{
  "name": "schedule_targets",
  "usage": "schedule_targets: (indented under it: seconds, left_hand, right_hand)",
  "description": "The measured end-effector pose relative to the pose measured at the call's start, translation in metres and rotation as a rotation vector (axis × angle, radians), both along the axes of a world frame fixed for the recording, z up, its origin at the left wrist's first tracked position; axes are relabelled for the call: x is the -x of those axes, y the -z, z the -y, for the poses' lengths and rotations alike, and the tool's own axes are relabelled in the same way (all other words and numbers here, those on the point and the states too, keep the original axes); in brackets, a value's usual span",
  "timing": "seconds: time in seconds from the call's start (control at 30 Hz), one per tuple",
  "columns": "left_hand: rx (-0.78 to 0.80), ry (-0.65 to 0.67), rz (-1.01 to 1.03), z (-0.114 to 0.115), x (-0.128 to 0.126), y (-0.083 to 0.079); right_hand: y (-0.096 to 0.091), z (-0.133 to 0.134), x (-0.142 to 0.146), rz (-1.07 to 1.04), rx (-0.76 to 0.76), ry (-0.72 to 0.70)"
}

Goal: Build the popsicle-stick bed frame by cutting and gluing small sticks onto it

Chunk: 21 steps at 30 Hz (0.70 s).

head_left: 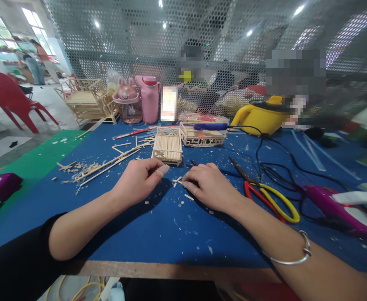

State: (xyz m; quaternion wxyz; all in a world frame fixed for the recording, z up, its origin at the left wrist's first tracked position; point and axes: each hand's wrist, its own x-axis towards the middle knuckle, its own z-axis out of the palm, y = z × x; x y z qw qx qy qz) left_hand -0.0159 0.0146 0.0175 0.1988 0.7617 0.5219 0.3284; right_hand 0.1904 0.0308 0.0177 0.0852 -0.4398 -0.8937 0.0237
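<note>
My left hand (pixel 141 180) is closed in a pinch just in front of a small wooden-stick model (pixel 167 144) with a slatted top. Whatever lies between those fingertips is too small to make out. Opposite it, my right hand (pixel 213 184) rests low over the table, its fingers curled together at a few short wooden stick pieces (pixel 177 181). One of these pieces meets the fingertips. Another short stick (pixel 188 197) lies loose below that hand. Pale coverings show on fingers of both hands. Behind the slatted model stands a second stick model (pixel 202 137) with a fretted side.
Longer sticks and scraps (pixel 100 169) lie left on the blue table (pixel 170 238). Red-and-yellow-handled scissors (pixel 264 198), black cables and a purple device (pixel 336 205) are on the right. A phone (pixel 169 104), pink bottle (pixel 150 98) and yellow container (pixel 264 119) stand behind.
</note>
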Motion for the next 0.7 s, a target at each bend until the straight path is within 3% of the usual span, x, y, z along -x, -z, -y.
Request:
schedule_targets:
  seconds: [0.4, 0.7]
  left_hand:
    - [-0.052, -0.048, 0.035, -0.003, 0.003, 0.004]
    - [-0.17, -0.082, 0.128, -0.006, 0.0, 0.009]
  right_hand:
    - [-0.016, -0.009, -0.024, -0.22, -0.012, 0.145]
    - [0.007, -0.008, -0.007, -0.139, 0.019, -0.013]
